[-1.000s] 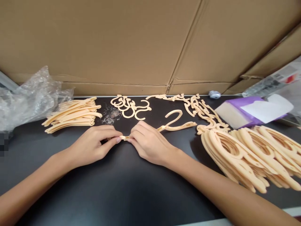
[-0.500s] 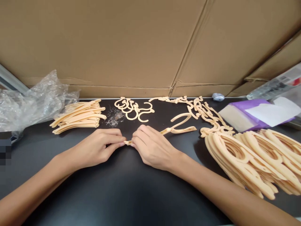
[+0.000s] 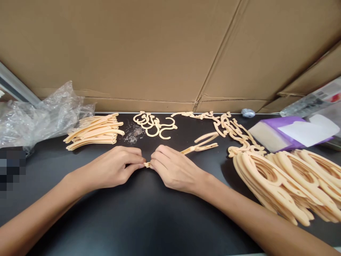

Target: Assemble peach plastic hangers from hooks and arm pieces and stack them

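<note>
A slim, cream-coloured hanger (image 3: 187, 150) is passing through the right grip (image 3: 174, 169), which is hiding its middle. Out past the right grip's far side, a slightly blurred, curved hook (image 3: 206, 136) is branching beside a narrow, straighter arm (image 3: 204, 147). On the right grip's opposite side, a short pale end (image 3: 147, 165) is showing, touching the left grip's (image 3: 114, 167) fingertips (image 3: 140, 165).

Soft light glazes the black tabletop (image 3: 160, 220), and the hanger's hook (image 3: 207, 136) seems slightly blurred.
</note>
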A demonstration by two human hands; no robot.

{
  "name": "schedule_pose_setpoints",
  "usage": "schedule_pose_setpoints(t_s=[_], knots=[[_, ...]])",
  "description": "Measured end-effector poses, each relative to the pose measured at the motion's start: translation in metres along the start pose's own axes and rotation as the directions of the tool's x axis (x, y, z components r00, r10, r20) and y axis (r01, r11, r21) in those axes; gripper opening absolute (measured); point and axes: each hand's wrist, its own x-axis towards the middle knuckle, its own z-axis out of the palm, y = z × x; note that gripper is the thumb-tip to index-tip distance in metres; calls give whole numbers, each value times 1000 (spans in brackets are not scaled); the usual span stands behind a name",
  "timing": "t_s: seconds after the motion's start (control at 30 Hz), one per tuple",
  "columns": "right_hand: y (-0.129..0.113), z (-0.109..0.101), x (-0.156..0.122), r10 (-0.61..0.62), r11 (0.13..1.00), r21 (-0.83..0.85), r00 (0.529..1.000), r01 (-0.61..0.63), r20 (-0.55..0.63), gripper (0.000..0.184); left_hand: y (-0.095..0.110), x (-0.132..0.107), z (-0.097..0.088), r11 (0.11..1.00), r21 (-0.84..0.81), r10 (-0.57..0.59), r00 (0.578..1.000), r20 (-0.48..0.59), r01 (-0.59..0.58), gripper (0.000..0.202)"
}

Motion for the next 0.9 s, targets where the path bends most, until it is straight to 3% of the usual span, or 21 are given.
schedule_pose_setpoints(t_s=[0.43,0.73,0.9], knots=[[3,5,-7,117,986,105,989,-126,92,30,3,-1,20,875,480,169,971,-171,-68,33],[4,3,-6,175,982,63,983,-178,58,24,2,-3,20,884,459,201,960,-194,-92,25],[5,1,-4,163,984,69,986,-165,27,23,2,-2,24,922,381,177,947,-270,-64,19]])
